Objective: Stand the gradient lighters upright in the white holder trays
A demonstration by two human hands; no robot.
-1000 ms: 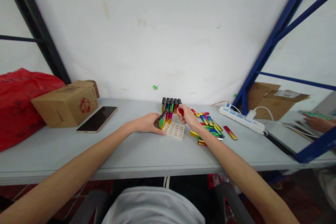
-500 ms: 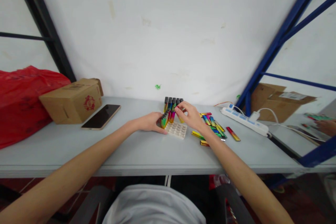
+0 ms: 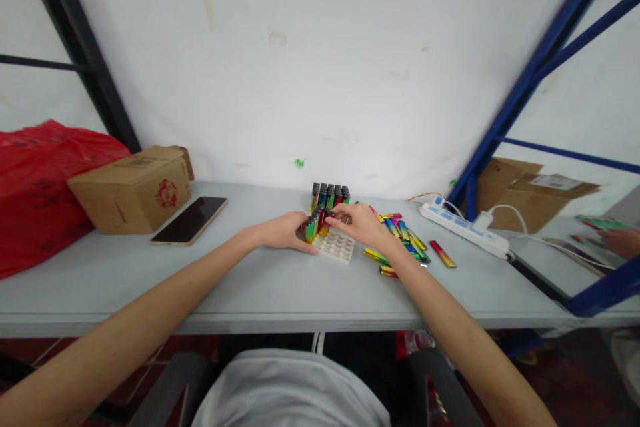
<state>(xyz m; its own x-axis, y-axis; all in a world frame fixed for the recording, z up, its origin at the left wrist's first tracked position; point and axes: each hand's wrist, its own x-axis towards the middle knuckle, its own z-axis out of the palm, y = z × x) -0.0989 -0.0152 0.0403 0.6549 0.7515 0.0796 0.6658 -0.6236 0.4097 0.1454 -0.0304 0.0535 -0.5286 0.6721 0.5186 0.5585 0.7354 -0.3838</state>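
A white grid tray [image 3: 339, 246] lies on the grey table [image 3: 250, 280], with several rainbow-coloured lighters [image 3: 330, 196] standing upright in its far rows. My left hand [image 3: 283, 231] rests against the tray's left side, fingers curled round it. My right hand [image 3: 361, 223] reaches over the tray from the right, its fingers pinched on a lighter [image 3: 326, 216] standing in the tray. A loose pile of lighters [image 3: 403, 242] lies flat just right of the tray.
A dark phone [image 3: 189, 219], a cardboard box [image 3: 133, 188] and a red plastic bag [image 3: 35, 190] sit at the left. A white power strip [image 3: 463, 228] with a cable lies at the right, by a blue rack post [image 3: 525, 87]. Another person's hand [image 3: 620, 241] shows at far right.
My right hand has come forward from the tray's far rows and lowered a lighter into a nearer row. My left hand has stayed on the tray.
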